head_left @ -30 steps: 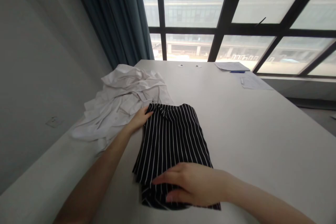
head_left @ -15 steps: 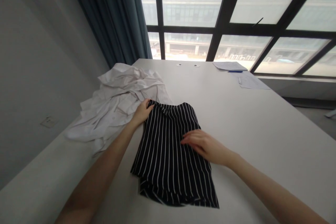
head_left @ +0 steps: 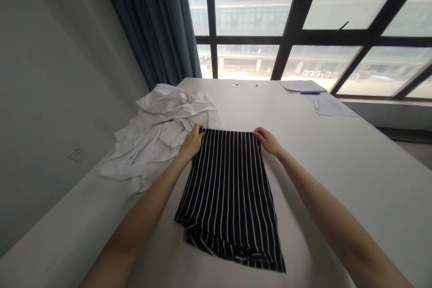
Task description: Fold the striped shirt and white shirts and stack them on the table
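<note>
A black cloth garment with white stripes [head_left: 232, 184] lies in front of me, its far edge pulled straight between my hands. The frames do not show clearly what kind of garment it is. My left hand [head_left: 194, 140] pinches the far left corner, close to the white cloth pile. At the far right corner, my right hand [head_left: 266, 139] is closed on the fabric. Toward me the garment widens, and its near hem is bunched, with a folded layer showing underneath.
A heap of crumpled white cloth [head_left: 162, 130] lies to the left on the white table [head_left: 337, 180]. Papers [head_left: 302, 86] and a blue pen [head_left: 310, 93] lie at the far right. A wall with a socket [head_left: 77, 155] borders the left side; a blue curtain [head_left: 162, 22] and windows stand beyond.
My right hand has moved from above the garment's middle to its far right corner and taken hold. The far edge, wrinkled before, is now straight. My left hand still grips its corner.
</note>
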{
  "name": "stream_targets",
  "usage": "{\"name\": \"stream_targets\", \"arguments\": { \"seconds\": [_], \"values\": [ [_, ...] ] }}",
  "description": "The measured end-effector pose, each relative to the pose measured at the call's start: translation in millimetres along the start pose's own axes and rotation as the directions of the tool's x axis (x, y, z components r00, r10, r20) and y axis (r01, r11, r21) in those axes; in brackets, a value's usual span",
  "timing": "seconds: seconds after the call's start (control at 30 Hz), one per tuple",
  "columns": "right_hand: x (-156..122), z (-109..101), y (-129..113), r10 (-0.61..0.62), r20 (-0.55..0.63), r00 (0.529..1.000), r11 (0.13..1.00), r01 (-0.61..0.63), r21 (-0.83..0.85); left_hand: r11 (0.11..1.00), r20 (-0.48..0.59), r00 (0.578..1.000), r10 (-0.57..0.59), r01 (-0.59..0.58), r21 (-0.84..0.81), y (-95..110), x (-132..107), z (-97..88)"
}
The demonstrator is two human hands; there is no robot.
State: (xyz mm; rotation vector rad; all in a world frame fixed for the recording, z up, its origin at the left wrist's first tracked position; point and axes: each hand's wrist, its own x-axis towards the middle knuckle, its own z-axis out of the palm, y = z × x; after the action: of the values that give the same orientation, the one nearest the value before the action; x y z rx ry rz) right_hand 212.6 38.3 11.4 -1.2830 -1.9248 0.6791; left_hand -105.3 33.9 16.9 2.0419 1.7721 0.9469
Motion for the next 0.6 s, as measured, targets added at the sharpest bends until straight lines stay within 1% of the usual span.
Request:
{"name": "stream_targets", "arguments": {
  "seconds": [0.1,0.17,0.3,0.43,0.5,0.6],
  "values": [
    [-2,-2,7,0.012,0.002,1.0,1.0,-0.012,0.011,0.996,0.055,0.998,-0.005,0.0,0.088,3,-1,4.1],
    [-2,-2,6,0.012,0.013,1.0,1.0,-0.013,0.023,0.985,0.094,0.996,-0.005,-0.011,0.173,6,-4,6.4],
    [-5,-1,-1,-0.003,0.056,0.998,1.0,0.002,0.024,0.942,0.097,0.995,0.039,-0.069,0.328,12,-10,9.1],
    [-10,0,-1,-0.016,0.039,0.999,0.998,0.018,-0.058,0.886,0.139,0.987,0.077,-0.132,0.444,10,-12,13.8],
    [-12,3,3,-0.027,0.022,0.999,0.995,0.029,-0.1,0.87,0.149,0.986,0.075,-0.138,0.474,9,-12,17.0],
    [-14,8,8,-0.057,-0.003,0.998,0.987,0.056,-0.152,0.853,0.131,0.989,0.068,-0.126,0.506,11,-14,18.2]
  ]
}}
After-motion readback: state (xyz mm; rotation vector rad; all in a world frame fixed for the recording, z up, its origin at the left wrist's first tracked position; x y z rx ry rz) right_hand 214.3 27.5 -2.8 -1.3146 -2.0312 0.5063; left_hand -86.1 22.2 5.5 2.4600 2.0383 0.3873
